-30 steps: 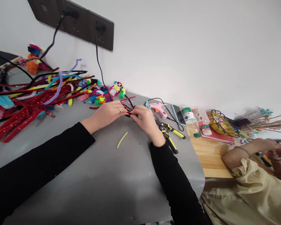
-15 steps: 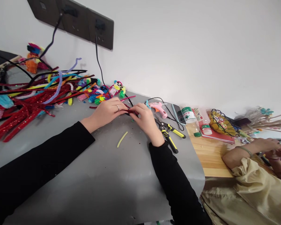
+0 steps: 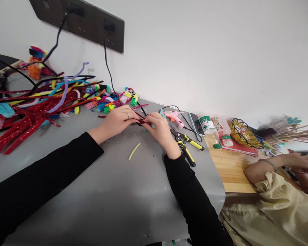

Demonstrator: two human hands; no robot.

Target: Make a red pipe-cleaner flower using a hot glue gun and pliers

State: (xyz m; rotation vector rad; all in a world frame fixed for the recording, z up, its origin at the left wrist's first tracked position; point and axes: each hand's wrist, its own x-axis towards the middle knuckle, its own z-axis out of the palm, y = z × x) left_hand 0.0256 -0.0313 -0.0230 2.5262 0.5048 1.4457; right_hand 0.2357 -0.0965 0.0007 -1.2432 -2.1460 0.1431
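My left hand (image 3: 119, 121) and my right hand (image 3: 157, 128) meet over the grey mat, fingertips pinched close together. Between them is a dark red pipe cleaner (image 3: 141, 121), gripped from both sides; most of it is hidden by my fingers. A ring is on my left hand. Below the hands lies a short pale yellow-green stick (image 3: 134, 151). Yellow-and-black pliers (image 3: 186, 147) rest beside my right wrist, and a pink glue gun (image 3: 174, 117) lies just behind that hand.
A heap of coloured pipe cleaners (image 3: 41, 106) spreads at the left, with small pipe-cleaner figures (image 3: 128, 96) by the wall. To the right are a phone (image 3: 195, 123), bottles (image 3: 207, 126) and a yellow basket (image 3: 243, 133). A co-worker's arm (image 3: 261, 169) rests at the wooden table.
My hands stay almost in place, with slight finger movement on the red pipe cleaner. At the right, the co-worker's hands have shifted a little.
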